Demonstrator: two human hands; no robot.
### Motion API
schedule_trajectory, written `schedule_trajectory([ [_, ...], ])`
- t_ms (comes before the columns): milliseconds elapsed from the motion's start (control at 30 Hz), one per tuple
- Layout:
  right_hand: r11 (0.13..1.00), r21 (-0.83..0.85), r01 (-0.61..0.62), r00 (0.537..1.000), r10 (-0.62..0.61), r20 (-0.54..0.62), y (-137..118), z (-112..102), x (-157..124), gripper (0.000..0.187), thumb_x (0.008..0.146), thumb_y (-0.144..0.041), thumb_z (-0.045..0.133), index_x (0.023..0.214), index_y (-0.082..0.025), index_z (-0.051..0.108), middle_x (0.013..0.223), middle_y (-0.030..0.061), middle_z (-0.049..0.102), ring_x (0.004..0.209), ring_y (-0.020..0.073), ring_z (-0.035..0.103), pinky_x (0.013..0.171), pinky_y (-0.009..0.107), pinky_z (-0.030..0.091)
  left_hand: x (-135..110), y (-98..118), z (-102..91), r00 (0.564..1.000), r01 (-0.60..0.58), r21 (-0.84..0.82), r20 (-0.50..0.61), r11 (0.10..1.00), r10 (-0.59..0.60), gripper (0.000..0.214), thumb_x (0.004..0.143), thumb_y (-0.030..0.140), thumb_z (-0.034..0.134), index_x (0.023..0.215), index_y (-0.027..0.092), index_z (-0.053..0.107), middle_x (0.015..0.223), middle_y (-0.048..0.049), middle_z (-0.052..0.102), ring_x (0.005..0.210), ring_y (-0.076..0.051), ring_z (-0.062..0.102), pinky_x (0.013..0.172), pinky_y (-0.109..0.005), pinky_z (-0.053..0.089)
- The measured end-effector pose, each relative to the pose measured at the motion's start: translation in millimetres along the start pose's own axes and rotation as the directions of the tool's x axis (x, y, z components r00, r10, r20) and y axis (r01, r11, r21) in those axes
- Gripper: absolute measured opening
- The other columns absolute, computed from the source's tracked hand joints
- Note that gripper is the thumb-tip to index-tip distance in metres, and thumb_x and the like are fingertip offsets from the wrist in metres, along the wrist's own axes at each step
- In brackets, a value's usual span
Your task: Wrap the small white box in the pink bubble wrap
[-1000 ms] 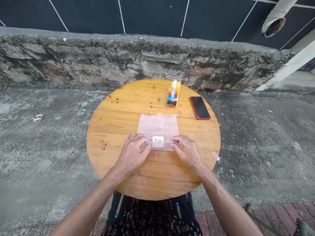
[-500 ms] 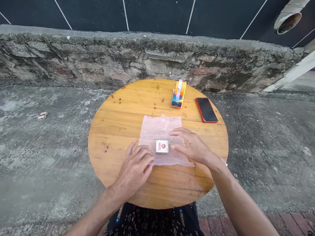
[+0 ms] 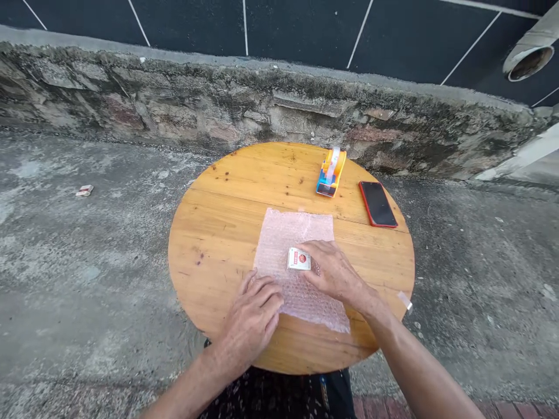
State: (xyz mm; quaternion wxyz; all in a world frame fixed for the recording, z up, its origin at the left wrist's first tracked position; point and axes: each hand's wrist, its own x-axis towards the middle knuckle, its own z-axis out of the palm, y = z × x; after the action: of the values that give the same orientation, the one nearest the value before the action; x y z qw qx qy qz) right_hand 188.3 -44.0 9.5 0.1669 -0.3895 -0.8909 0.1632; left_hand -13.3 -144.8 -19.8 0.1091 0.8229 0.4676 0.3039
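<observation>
A pink sheet of bubble wrap (image 3: 279, 233) lies spread on the round wooden table (image 3: 209, 233). On its middle is a small white box (image 3: 299, 259) with red print, which looks like a box of playing cards. My right hand (image 3: 329, 270) grips this box from its right side, thumb at the near edge and fingers at the far edge. My left hand (image 3: 257, 311) rests palm down at the near left edge of the bubble wrap, fingers loosely stretched and holding nothing.
A yellow and blue tape dispenser (image 3: 331, 171) stands at the table's far side. To its right lies a phone (image 3: 378, 203) in a red case. A strip of clear tape (image 3: 404, 300) hangs at the right table edge. Behind runs a rough stone wall (image 3: 218, 110).
My right hand has closed on the box, which was lying untouched. The near edge of the bubble wrap now reaches further toward me. The view has shifted slightly.
</observation>
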Motion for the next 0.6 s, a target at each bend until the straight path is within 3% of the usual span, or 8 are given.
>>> schedule_trajectory([
  [400, 1.000, -0.004, 0.006, 1.000, -0.006, 0.023, -4, 3, -3, 0.044, 0.076, -0.012, 0.060, 0.120, -0.019, 0.057, 0.116, 0.0096, 0.065, 0.108, 0.0251, 0.059, 0.093, 0.042, 0.042, -7, 6, -1.9, 1.000, 0.023, -0.046, -0.009, 0.999, -0.023, 0.021, 0.082, 0.003, 0.048, 0.088, 0.020, 0.059, 0.103, -0.0016, 0.068, 0.107, -0.021, 0.058, 0.109, -0.050, 0.031],
  [600, 0.999, 0.041, 0.018, 1.000, -0.019, 0.021, -3, 0, -8, 0.049, 0.079, -0.022, 0.065, 0.127, -0.017, 0.053, 0.124, 0.0117, 0.062, 0.115, 0.0269, 0.056, 0.098, 0.046, 0.041, 2, 14, -14.1, 0.998, 0.050, -0.077, -0.022, 0.996, -0.051, 0.018, 0.084, 0.005, 0.048, 0.085, 0.020, 0.058, 0.090, 0.0002, 0.068, 0.094, -0.017, 0.061, 0.105, -0.045, 0.033],
])
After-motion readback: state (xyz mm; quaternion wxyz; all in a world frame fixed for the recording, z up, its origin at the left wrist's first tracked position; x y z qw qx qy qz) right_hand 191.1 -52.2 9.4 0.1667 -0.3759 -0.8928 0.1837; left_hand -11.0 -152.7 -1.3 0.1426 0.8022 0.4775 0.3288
